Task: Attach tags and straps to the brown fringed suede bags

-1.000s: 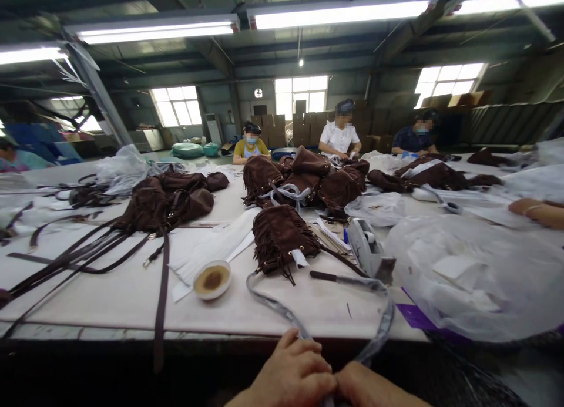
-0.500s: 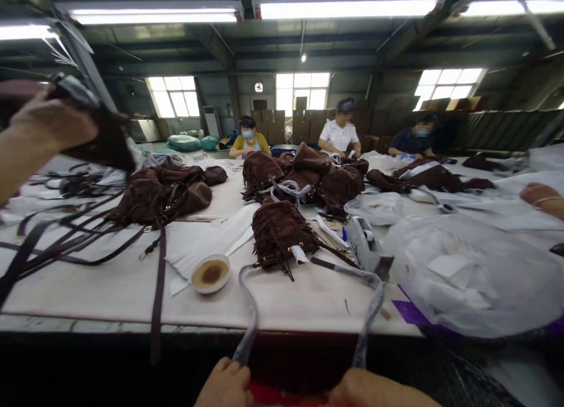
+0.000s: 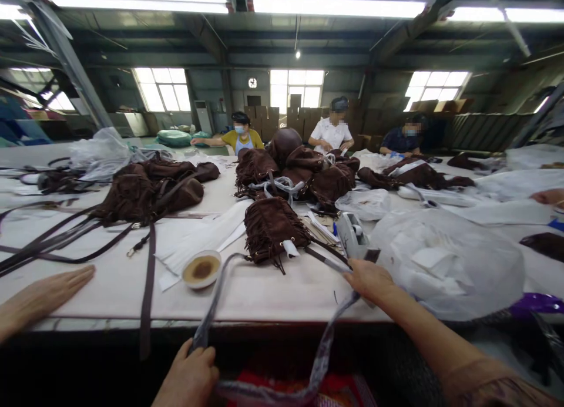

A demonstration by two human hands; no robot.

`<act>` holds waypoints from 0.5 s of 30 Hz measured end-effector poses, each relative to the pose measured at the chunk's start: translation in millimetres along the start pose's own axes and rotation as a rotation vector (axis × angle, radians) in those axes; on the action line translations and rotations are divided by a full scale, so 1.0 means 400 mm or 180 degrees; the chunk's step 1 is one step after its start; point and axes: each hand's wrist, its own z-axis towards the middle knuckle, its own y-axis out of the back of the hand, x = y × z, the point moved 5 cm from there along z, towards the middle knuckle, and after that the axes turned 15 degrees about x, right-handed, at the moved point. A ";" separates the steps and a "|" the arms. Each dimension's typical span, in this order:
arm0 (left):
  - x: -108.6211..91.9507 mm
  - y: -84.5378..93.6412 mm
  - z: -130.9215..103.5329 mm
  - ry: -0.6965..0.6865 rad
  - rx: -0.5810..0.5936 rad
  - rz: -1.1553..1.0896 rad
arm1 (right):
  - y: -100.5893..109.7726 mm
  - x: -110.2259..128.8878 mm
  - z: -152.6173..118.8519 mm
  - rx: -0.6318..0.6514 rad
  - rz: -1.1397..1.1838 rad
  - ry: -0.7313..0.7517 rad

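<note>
A dark brown fringed suede bag (image 3: pixel 275 228) lies on the table in front of me, with a white tag at its eyelets. Its long strap (image 3: pixel 324 351), mostly wrapped in clear plastic, hangs in a loop below the table's front edge. My left hand (image 3: pixel 189 372) is closed around the strap's left run, just below the edge. Over the table, right of the bag, my right hand (image 3: pixel 370 281) grips the strap's other run near where its wrapping begins. A tape dispenser (image 3: pixel 355 234) stands right behind that hand.
A bowl of brown liquid (image 3: pixel 201 270) sits left of the bag, by white paper sheets. Brown bags (image 3: pixel 304 172) are heaped behind. A co-worker's hand (image 3: pixel 53 292) rests at the left; other people work across the table. A filled plastic bag (image 3: pixel 445 260) bulges at right.
My right hand has moved up along the strap toward the bag; my left has shifted left. The co-worker's hand at left came down to the table without its bag. Another bag tops the heap.
</note>
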 end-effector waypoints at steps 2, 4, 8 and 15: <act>0.005 0.013 -0.012 0.0084 0.0096 -0.0032 | -0.036 -0.027 0.025 0.0258 0.0382 -0.0027; 0.015 0.020 -0.021 0.0086 0.0170 -0.0118 | -0.059 -0.044 0.038 0.0315 0.0664 0.0028; 0.049 0.013 -0.028 0.0012 0.0229 -0.0189 | -0.074 -0.074 0.047 0.0402 0.1357 -0.0051; 0.099 0.000 -0.034 0.0133 0.0280 -0.0254 | -0.085 -0.044 0.010 0.1066 0.3889 0.0423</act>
